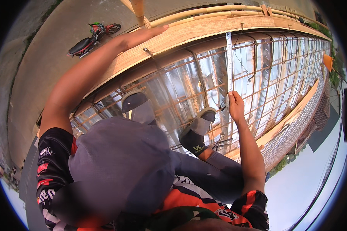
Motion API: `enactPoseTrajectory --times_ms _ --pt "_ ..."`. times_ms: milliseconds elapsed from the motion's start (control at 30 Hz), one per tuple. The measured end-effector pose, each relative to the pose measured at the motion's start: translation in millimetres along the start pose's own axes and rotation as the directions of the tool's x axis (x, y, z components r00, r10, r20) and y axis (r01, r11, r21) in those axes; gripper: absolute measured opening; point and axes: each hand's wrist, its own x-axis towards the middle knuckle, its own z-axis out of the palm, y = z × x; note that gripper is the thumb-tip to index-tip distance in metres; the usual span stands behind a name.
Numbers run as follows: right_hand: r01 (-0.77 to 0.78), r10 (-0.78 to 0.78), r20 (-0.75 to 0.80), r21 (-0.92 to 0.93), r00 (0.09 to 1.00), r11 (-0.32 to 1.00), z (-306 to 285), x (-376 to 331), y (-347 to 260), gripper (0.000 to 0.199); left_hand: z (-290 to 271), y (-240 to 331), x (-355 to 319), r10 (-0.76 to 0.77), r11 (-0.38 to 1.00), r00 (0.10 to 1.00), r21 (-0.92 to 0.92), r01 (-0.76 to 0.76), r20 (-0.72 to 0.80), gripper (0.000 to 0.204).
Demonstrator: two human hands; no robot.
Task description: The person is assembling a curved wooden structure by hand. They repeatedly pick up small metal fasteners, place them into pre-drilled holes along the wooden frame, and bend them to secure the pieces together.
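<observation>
My left hand point(146, 36) lies stretched flat on the top of a long wooden board point(196, 31), its fingers together and pointing along the board. My right hand point(236, 104) is closed around the lower part of a tape measure point(229, 57). The white blade runs straight from that hand across the rebar grid point(254, 73) to the underside of the board. Whether its end touches or hooks the board is too small to tell. Below the grid, shiny corrugated metal sheets point(177, 82) reflect light.
My shoes point(137, 101) stand on the grid and sheets. Bamboo poles point(204, 13) run beyond the board, above a ground where a red and black motorcycle point(90, 40) is parked. Another timber point(285, 119) borders the right side. Cables point(329, 165) hang at the far right.
</observation>
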Motion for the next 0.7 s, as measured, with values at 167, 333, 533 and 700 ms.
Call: enactPoseTrajectory --times_ms 167,333,533,700 --pt "-0.065 0.069 -0.034 0.099 0.997 0.993 13.2 0.4 -5.5 0.029 -0.7 -21.9 17.8 0.007 0.992 0.998 -0.129 0.001 0.056 0.107" --pt "-0.088 0.091 -0.068 0.053 0.993 0.995 17.2 -1.5 -2.5 0.029 -7.4 -3.6 14.1 -0.079 0.986 0.992 -0.140 0.092 0.094 0.101" --pt "-0.127 0.125 -0.142 -0.008 0.982 0.992 5.2 2.5 -7.7 0.034 0.9 -14.5 18.2 -0.053 0.917 0.998 -0.394 0.066 0.045 0.083" --pt "-0.160 0.144 -0.154 -0.095 0.978 0.983 -4.1 8.3 -8.0 0.040 -1.3 -1.5 9.1 -0.007 0.958 1.000 -0.288 -0.002 -0.030 0.088"
